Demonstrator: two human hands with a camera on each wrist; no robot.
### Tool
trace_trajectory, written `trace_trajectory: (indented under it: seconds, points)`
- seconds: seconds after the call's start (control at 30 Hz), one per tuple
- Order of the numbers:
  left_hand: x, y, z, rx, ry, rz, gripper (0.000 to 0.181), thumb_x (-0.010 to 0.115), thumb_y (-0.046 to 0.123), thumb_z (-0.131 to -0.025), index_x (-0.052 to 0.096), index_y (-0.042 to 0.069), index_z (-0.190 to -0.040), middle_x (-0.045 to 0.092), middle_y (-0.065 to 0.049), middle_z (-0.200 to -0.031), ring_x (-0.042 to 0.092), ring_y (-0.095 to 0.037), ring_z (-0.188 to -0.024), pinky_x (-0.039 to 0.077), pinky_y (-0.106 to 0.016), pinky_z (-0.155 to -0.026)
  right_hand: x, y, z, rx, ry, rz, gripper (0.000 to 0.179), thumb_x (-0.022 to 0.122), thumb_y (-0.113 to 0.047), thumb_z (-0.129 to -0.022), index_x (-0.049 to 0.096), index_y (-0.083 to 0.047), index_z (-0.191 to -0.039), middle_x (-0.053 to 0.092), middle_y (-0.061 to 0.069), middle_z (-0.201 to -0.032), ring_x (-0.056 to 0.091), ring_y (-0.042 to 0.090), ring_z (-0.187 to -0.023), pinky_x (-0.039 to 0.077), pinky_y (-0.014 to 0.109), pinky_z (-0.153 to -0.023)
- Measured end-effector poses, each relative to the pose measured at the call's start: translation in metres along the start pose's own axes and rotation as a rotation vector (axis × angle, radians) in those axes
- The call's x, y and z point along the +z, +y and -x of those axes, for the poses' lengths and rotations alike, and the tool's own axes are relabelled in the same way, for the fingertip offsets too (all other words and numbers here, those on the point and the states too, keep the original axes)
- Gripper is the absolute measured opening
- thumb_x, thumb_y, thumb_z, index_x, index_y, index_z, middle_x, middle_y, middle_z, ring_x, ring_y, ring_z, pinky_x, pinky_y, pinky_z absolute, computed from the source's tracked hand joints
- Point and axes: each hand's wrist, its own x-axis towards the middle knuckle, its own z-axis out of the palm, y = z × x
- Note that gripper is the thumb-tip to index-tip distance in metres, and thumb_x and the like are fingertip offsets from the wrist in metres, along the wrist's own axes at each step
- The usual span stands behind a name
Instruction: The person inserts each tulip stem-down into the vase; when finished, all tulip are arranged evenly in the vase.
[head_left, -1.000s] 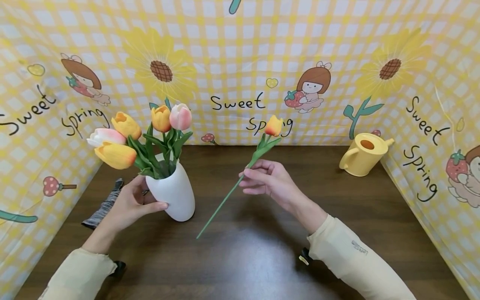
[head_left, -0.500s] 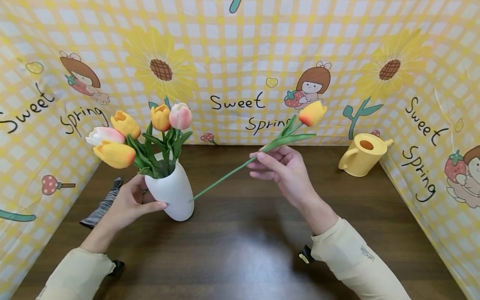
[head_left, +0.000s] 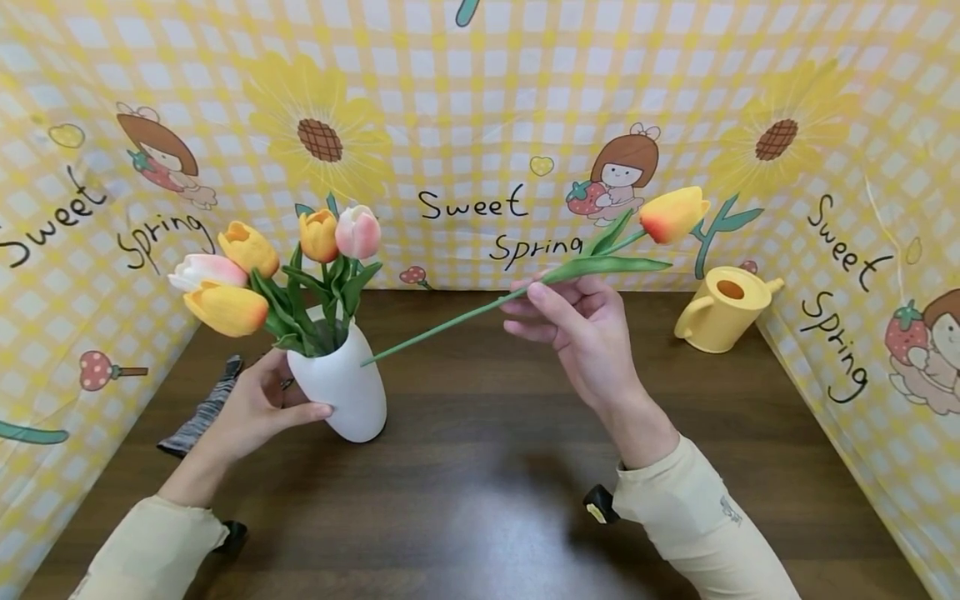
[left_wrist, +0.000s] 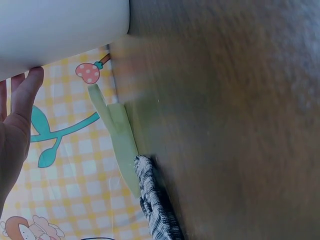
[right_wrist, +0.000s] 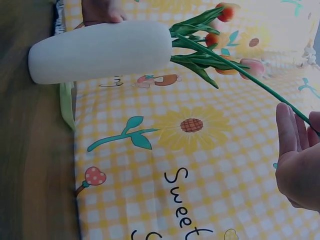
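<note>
My left hand (head_left: 251,412) grips a white vase (head_left: 341,387) on its left side, thumb across the front, other fingers mostly hidden behind. Several yellow, orange and pink-white tulips (head_left: 232,310) with green leaves fill the vase mouth. Out to the right, my right hand (head_left: 588,342) pinches a single yellow-orange tulip (head_left: 675,215) by its stem, just below the leaves. Its bloom points up and right; the long green stem slopes down left, its lower end overlapping the vase's upper right side in the head view. From the right wrist, that stem (right_wrist: 240,70) runs toward the vase mouth; contact cannot be told.
At the back right of the dark wooden table (head_left: 450,500) stands a yellow watering can (head_left: 723,310). A grey-black striped knitted piece (head_left: 198,417) lies left of the vase. Beside it in the left wrist view is a pale green flat thing (left_wrist: 120,142). Checked yellow cloth (head_left: 465,100) walls the table.
My right hand has moved right and slightly up, tipping the single tulip from steep to flatter; its stem end has risen from the table area toward the vase's upper side. The left hand stays on the vase.
</note>
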Motion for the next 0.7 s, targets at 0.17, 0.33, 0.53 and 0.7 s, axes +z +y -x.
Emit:
trace_trajectory:
  seconds: [0.17,0.33,0.53,0.7]
  points:
    - [0.0,0.0,0.001,-0.014,0.01,-0.03,0.081,0.081,-0.017,-0.075,0.046,0.004,-0.144,0.062,-0.013,-0.121,0.066,-0.015,-0.107,0.06,-0.029,-0.082,0.008,0.001,-0.003,-0.047,-0.005,0.003,0.012,0.068,-0.002,-0.096,0.071,0.002,-0.106,0.074,0.017,-0.103,0.075,0.028,-0.089,0.061,0.048,-0.077]
    - [-0.001,0.0,0.001,-0.01,0.011,-0.03,0.08,0.081,-0.017,-0.075,0.046,0.004,-0.144,0.063,-0.012,-0.121,0.066,-0.015,-0.107,0.06,-0.029,-0.082,0.02,0.004,-0.007,-0.086,-0.017,0.032,0.014,0.064,0.003,-0.096,0.07,0.0,-0.107,0.074,0.017,-0.103,0.075,0.029,-0.089,0.061,0.05,-0.076]
    - [-0.001,0.0,0.0,0.0,-0.002,0.005,0.081,0.08,-0.019,-0.075,0.045,0.002,-0.145,0.063,-0.012,-0.123,0.066,-0.016,-0.109,0.059,-0.029,-0.084,0.031,0.006,-0.012,-0.117,-0.011,0.065,0.013,0.067,0.0,-0.095,0.069,-0.002,-0.107,0.074,0.015,-0.101,0.075,0.029,-0.086,0.061,0.051,-0.074]
    - [0.0,0.0,0.0,-0.003,-0.001,-0.007,0.082,0.08,-0.018,-0.075,0.045,0.003,-0.145,0.063,-0.011,-0.124,0.066,-0.016,-0.11,0.059,-0.029,-0.084,0.037,0.011,-0.015,-0.158,-0.022,0.128,0.01,0.07,-0.004,-0.094,0.073,-0.002,-0.104,0.074,0.017,-0.102,0.074,0.03,-0.086,0.061,0.054,-0.073]
